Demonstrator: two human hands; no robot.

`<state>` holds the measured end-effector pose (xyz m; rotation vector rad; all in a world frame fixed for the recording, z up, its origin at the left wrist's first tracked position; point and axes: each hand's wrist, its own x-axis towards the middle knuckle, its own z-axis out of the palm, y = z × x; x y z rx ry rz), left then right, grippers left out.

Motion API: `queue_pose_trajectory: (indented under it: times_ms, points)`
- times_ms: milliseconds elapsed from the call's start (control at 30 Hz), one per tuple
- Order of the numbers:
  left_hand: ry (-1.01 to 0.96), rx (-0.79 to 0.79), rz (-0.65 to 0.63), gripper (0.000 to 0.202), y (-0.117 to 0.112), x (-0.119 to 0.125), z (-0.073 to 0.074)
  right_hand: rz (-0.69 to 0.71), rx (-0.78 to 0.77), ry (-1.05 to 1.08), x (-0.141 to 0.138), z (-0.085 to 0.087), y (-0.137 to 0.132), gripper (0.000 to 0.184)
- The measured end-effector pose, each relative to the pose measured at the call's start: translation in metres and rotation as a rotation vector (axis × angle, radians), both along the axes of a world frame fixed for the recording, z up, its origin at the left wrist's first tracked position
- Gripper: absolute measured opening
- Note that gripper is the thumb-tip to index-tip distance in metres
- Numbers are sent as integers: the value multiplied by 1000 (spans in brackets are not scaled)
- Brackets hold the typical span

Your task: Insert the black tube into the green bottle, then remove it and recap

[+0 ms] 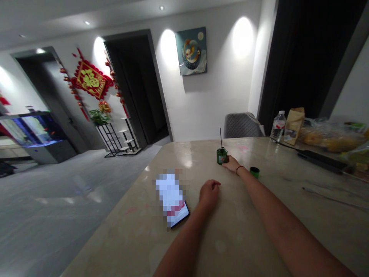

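Green bottle point(221, 156) prob. touched by R hand point(231, 164).

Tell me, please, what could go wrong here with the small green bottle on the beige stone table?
1. The small green bottle stands uncapped, its round green cap beside the wrist; the right hand touching it could tip it and spill.
2. The thin dark stick rising from its neck is easy to catch.
3. A spill might reach the black phone near the left hand.
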<state>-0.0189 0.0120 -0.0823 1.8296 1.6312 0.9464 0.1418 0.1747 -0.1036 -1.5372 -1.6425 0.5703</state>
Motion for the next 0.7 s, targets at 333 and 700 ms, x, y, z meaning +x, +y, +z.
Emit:
queue_pose_trajectory:
  times_ms: [333,700]
  points:
    - [1,13,-12,26,0,-1,-1,-162,-92,-194,-19,3,-4,54]
    - [-30,8,-9,22,6,-2,-6,-212,-60,-289,-21,9,-30,69]
